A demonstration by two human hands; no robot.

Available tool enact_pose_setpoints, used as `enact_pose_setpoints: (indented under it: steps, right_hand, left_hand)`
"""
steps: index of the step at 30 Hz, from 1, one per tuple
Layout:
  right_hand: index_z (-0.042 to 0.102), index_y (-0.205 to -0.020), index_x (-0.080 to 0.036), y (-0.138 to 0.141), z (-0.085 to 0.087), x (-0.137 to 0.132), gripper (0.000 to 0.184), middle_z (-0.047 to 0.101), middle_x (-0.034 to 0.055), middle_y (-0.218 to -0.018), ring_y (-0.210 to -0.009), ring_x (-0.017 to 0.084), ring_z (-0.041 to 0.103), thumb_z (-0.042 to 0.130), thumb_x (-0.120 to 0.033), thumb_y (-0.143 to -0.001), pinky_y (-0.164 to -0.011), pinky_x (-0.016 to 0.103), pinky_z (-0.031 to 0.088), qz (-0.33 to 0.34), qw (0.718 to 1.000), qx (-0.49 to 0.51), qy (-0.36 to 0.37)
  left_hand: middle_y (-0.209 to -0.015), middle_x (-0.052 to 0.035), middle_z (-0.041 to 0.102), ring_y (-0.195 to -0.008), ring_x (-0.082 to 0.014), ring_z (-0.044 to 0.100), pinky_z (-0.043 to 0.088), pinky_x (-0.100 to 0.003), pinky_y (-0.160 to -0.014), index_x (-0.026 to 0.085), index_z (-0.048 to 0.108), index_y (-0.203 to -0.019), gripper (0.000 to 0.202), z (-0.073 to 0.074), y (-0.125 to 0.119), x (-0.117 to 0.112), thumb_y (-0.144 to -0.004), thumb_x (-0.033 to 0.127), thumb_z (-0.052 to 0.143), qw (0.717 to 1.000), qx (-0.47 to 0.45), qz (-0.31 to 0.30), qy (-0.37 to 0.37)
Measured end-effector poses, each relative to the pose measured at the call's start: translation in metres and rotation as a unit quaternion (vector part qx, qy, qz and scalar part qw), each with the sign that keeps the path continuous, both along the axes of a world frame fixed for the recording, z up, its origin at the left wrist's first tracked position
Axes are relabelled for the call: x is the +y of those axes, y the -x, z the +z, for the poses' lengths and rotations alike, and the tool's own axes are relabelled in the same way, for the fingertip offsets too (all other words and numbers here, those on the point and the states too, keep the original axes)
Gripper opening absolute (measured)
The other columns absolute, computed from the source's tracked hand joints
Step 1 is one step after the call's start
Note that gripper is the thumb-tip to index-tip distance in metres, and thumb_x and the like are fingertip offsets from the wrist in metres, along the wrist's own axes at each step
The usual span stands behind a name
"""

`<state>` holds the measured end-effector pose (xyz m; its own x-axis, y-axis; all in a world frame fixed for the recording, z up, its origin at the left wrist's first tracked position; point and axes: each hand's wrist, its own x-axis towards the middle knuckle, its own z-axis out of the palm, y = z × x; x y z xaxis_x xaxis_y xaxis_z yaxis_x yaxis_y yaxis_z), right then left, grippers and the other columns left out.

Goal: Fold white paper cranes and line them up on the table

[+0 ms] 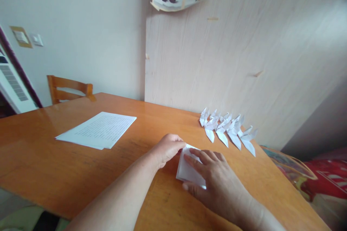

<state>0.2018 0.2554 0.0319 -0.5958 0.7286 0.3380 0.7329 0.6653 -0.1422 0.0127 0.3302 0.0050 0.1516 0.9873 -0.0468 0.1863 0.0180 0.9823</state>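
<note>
- Bright, diffuse light; 1 pale glare patch, right side of the wall panel (206,57).
- Soft shadows on the table (151,115) by the left hand (168,148).
- Writing blurred; upper right corner dark.

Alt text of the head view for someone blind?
A left hand touches a corner of folded white paper on a wooden table; the right hand spreads across it. Paper figures sit near the wall; sheets of text lie at left.

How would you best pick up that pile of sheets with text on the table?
I'd pinch the pile of sheets at its right edge, coming from the right, thumb on top and fingers beneath. It lies flat, with that edge towards the left hand; the uneven near edge might catch fewer sheets.
</note>
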Motion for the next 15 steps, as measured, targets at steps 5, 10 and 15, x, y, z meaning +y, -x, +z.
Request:
enact_pose_setpoints:
  steps: [5,10,15]
  right_hand:
    - [0.064,-0.129,-0.028,-0.011,0.000,0.013,0.043,0.064,0.0105,-0.130,-0.117,0.030,0.058,0.056,-0.050,-0.094,-0.096,0.049,0.046,-0.025,0.990,0.134,0.019]
    - [0.069,-0.120,-0.023,-0.022,-0.006,0.031,0.039,0.068,0.0106,-0.122,-0.116,0.028,0.059,0.055,-0.048,-0.094,-0.097,0.044,0.047,-0.092,0.952,0.269,0.109]
    - [0.072,-0.092,-0.021,-0.022,0.003,0.029,0.034,0.072,0.0055,-0.082,-0.072,0.020,0.064,0.058,-0.051,-0.090,-0.061,0.031,0.046,-0.100,0.870,0.341,0.343]
  left_hand:
    - [-0.071,-0.0005,0.060,-0.070,-0.0157,0.054,0.039,-0.028,-0.067,0.015,0.061,-0.074,0.017,0.009,0.000,-0.005,-0.075,0.032,0.063,0.999,-0.029,-0.045,0.001]
    - [-0.073,0.0006,0.060,-0.073,-0.0143,0.052,0.039,-0.027,-0.072,0.015,0.063,-0.078,0.013,0.018,-0.002,-0.012,-0.077,0.028,0.064,0.993,-0.043,-0.106,-0.021]
    - [-0.073,0.0017,0.057,-0.071,-0.0129,0.048,0.035,-0.026,-0.068,0.015,0.063,-0.077,0.012,0.025,-0.004,-0.019,-0.078,0.027,0.064,0.989,-0.027,-0.139,-0.032]
